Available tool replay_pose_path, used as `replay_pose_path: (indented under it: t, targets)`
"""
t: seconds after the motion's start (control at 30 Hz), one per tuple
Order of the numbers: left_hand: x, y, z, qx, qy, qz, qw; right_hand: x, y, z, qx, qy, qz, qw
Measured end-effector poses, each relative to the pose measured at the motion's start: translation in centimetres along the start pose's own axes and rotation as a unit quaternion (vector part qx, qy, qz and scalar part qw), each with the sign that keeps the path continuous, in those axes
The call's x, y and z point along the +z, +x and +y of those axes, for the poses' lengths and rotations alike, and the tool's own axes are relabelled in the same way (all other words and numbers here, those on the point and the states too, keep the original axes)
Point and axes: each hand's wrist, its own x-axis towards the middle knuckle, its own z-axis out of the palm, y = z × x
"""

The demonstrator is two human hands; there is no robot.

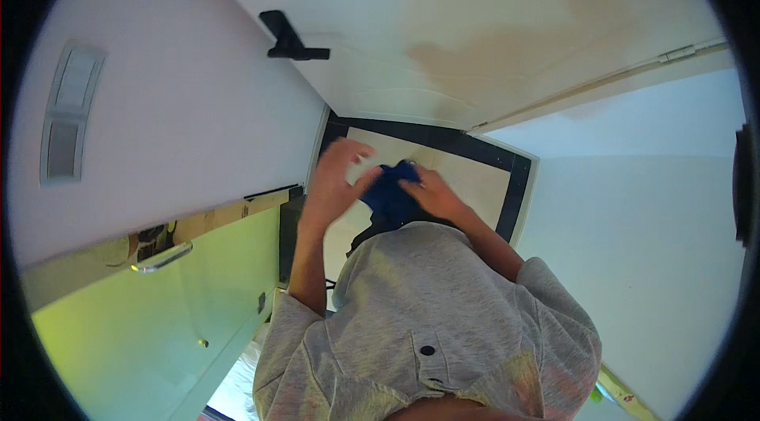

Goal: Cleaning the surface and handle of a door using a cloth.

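A dark blue cloth (392,192) hangs in front of me, just past the hem of my grey shirt. My right hand (436,192) grips its upper right part between thumb and fingers. Beside its upper left edge is my left hand (344,174), slightly blurred, with fingers curved and spread from the thumb. The thumb tip is close to the cloth; whether it touches is unclear. Below the cloth lies a black item, partly hidden by my shirt.
A stained white door (504,52) with a black handle (291,44) stands ahead. Wall switches (68,112) are at left, above a pale green cabinet door (166,290) with a metal pull (163,259). Dark-bordered floor tiles (475,174) show beneath; a white wall (623,243) rises at right.
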Motion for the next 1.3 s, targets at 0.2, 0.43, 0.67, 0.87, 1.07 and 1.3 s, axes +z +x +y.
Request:
replay_pose_path:
  t: [0.2, 0.43, 0.67, 0.87, 1.07, 1.3]
  targets:
    - [-4.3, 7.3, -11.7, -0.263, -0.374, 0.267, 0.848, -17.7, -1.0, 6.4, 0.123, 0.118, 0.440, 0.882]
    - [-4.9, 16.0, -16.1, -0.183, -0.422, 0.355, 0.814, -30.7, 5.4, 14.2, -0.126, -0.028, 0.638, 0.759]
    - [-4.9, 16.4, -17.5, -0.145, -0.418, 0.404, 0.801, -22.3, 15.2, 19.8, -0.028, -0.265, 0.553, 0.790]
    - [-5.1, 15.3, -17.4, -0.156, -0.422, 0.357, 0.819, -1.9, 26.7, 12.4, -0.144, -0.172, 0.460, 0.859]
    - [-5.2, 16.9, -16.9, -0.143, -0.421, 0.299, 0.844, 13.4, 37.5, 3.2, -0.165, 0.102, 0.373, 0.907]
    - [-5.4, 15.6, -17.8, -0.135, -0.428, 0.291, 0.845, 10.2, 34.0, 6.5, -0.114, -0.007, 0.371, 0.922]
